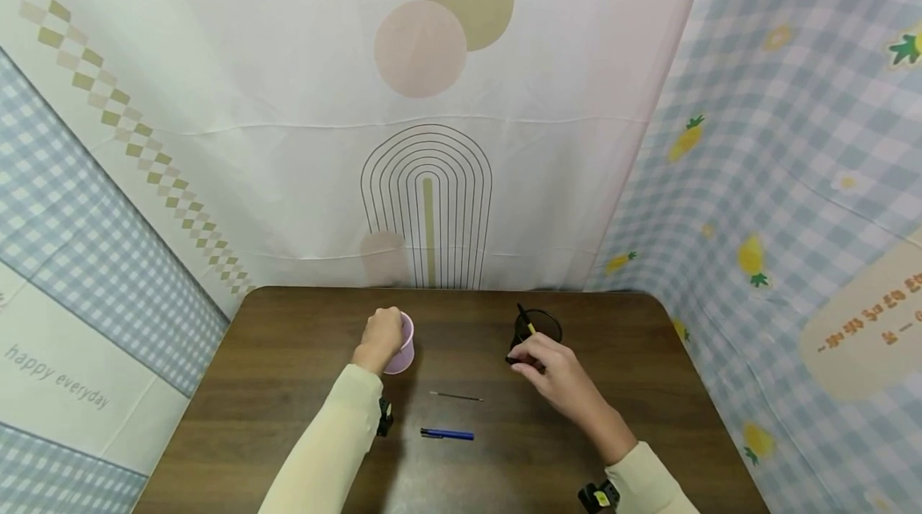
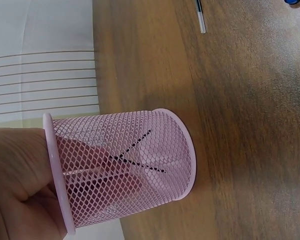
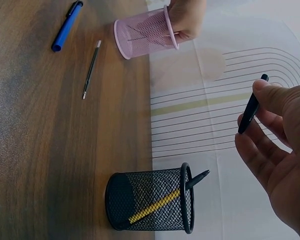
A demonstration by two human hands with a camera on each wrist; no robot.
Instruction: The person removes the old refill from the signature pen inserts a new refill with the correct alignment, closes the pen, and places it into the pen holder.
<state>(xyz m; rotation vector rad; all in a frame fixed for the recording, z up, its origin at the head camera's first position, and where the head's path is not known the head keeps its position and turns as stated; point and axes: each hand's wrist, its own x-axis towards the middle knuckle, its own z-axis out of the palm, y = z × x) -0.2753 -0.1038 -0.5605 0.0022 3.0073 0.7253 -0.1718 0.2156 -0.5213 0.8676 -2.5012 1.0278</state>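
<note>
My left hand [image 1: 380, 338] reaches down into the pink mesh pen holder [image 2: 170, 150], its fingers inside past the rim. Thin dark sticks [image 2: 150, 167] show through the mesh beside the fingertips; whether the fingers pinch them I cannot tell. On the right, my other hand [image 3: 285, 135] holds up a short, slim black pen-like piece [image 3: 250, 111] between thumb and fingers. Near it stands a black mesh pen holder [image 3: 162, 205], with a yellow-and-black pen [image 3: 157, 205] leaning inside and its dark end above the rim.
A blue pen [image 1: 448, 435] lies on the brown wooden table [image 1: 288, 402] between my forearms. Behind it lies a thin pen refill [image 1: 457, 396]. Patterned cloth [image 1: 302, 178] hangs along the table's back edge and both sides.
</note>
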